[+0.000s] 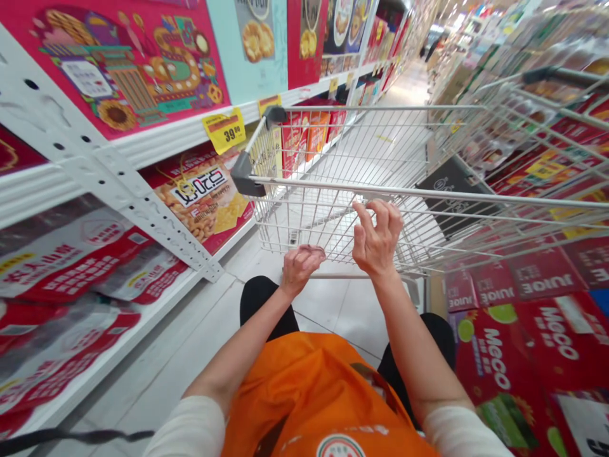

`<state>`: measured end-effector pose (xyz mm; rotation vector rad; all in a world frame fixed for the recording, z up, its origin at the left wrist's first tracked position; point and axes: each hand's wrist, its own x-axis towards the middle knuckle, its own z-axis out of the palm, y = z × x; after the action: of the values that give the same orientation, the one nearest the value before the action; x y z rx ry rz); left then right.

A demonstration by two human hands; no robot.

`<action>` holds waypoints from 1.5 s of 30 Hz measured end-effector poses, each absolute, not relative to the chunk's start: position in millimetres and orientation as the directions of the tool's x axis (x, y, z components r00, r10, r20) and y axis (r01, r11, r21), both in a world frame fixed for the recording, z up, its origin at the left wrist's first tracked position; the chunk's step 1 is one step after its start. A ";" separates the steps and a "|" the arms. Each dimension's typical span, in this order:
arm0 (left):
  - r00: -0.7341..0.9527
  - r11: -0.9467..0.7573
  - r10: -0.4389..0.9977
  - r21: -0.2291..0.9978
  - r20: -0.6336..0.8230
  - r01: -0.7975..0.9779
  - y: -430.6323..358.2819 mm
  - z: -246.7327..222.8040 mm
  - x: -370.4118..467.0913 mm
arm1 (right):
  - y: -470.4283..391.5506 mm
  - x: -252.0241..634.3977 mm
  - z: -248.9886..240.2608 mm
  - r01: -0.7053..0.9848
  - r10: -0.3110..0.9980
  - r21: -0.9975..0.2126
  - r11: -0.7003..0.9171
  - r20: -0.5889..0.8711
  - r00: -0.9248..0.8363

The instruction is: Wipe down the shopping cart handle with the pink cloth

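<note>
A wire shopping cart point(328, 189) stands across the aisle in front of me, with grey plastic corner pieces. My right hand point(378, 238) is raised at the near side of the cart, its fingers bent and apart, with nothing seen in it. Lower and to the left, my left hand point(302, 266) is closed by the cart's lower wire mesh; its fingers are curled, and what they hold, if anything, is hidden. A black flat box point(459, 193) shows through the wires at the cart's right part.
White shelving point(157, 136) with gift boxes and red-and-white bags runs along the left. A yellow price tag point(226, 130) hangs from its edge. Red MECO cartons point(499, 355) are stacked at the right. The tiled aisle point(412, 82) stretches ahead, with a distant person.
</note>
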<state>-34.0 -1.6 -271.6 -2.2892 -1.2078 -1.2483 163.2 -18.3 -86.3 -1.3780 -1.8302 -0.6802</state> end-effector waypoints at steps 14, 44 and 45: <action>0.034 -0.471 0.403 0.175 0.914 0.865 2.3 -161.2 -66.2 | -10.0 136.2 -44.7 0.915 0.455 -0.032 0.402 0.875 -0.169; -0.112 -0.580 0.440 0.377 0.891 0.723 27.3 -163.0 -120.5 | -9.6 101.4 -45.7 0.911 0.548 -0.034 0.410 0.808 -0.217; -0.131 -0.581 0.401 0.362 0.907 0.729 27.9 -161.2 -120.1 | -10.1 101.7 -46.0 0.912 0.549 -0.027 0.408 0.806 -0.222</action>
<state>-120.1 27.9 -161.2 -1.8712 -1.2685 -1.7731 101.7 -10.1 -46.0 -1.2489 -1.8981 -0.5997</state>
